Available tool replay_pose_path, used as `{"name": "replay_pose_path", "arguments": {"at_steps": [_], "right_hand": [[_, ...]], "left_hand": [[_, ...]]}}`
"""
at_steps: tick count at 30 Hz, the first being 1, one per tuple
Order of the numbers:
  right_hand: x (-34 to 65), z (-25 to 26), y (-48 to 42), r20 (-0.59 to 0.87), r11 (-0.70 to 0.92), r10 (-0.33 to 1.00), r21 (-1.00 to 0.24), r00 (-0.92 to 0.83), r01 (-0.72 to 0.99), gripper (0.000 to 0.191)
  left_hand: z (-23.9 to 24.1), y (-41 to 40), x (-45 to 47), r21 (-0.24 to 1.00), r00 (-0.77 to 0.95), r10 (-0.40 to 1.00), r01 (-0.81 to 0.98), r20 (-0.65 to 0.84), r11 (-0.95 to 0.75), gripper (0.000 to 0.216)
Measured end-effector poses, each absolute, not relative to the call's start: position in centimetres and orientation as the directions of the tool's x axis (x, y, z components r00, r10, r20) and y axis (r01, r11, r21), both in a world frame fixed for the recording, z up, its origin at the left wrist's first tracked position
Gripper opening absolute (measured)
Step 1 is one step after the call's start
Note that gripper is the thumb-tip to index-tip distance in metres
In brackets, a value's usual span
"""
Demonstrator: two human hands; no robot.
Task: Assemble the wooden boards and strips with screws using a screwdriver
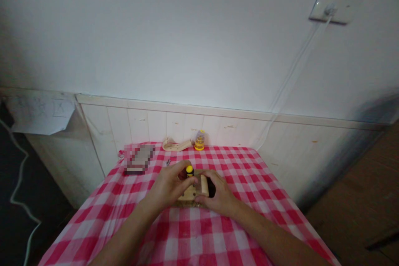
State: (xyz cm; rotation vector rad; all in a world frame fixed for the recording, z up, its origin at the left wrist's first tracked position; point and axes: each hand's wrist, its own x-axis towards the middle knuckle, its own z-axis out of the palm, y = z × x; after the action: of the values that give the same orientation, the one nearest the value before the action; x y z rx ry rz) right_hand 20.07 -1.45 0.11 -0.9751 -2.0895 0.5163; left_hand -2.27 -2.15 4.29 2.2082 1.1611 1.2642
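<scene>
My left hand [173, 183] has its fingers closed round a screwdriver with a yellow and black handle [190, 171], held upright. Below it is a light wooden piece [188, 194] with dark holes or screw heads in it. My right hand [220, 193] grips a pale wooden block [204, 185] at the right end of that piece, thumb in front and fingers behind. The wooden parts rest on a brownish base [187, 204] on the table. The screwdriver's tip is too small to make out.
A red and white checked cloth [183, 237] covers the table. At the back stand a curved wooden part [176, 146] and a yellow-based screwdriver-bit container [199, 140]. A pixelated flat object [140, 158] lies back left, small metal bits [168, 161] nearby. A cable hangs from a wall socket [335, 7].
</scene>
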Motion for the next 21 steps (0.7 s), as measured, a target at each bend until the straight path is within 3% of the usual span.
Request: {"name": "replay_pose_path", "arguments": {"at_steps": [6,12,16,21], "right_hand": [[20.1,0.1,-1.5,0.483,0.638,0.769,-0.609,-0.419,0.47,0.07],[20.0,0.0,-1.4,0.491,0.638,0.77,-0.608,-0.407,0.473,0.07],[20.1,-0.2,-1.3,0.493,0.638,0.77,-0.614,-0.406,0.465,0.071],[20.1,0.0,-1.4,0.47,0.628,0.777,-0.63,-0.419,0.457,0.071]], "left_hand": [[4.4,-2.3,-2.1,0.613,0.286,0.783,0.496,0.553,-0.615,0.02],[5.3,-2.4,-2.1,0.685,0.262,0.866,0.531,0.427,-0.499,0.017],[5.8,-2.4,-2.3,0.65,0.243,0.877,0.595,0.415,-0.473,0.013],[5.4,-2.4,-2.2,0.647,0.268,0.873,0.59,0.408,-0.484,0.034]]}}
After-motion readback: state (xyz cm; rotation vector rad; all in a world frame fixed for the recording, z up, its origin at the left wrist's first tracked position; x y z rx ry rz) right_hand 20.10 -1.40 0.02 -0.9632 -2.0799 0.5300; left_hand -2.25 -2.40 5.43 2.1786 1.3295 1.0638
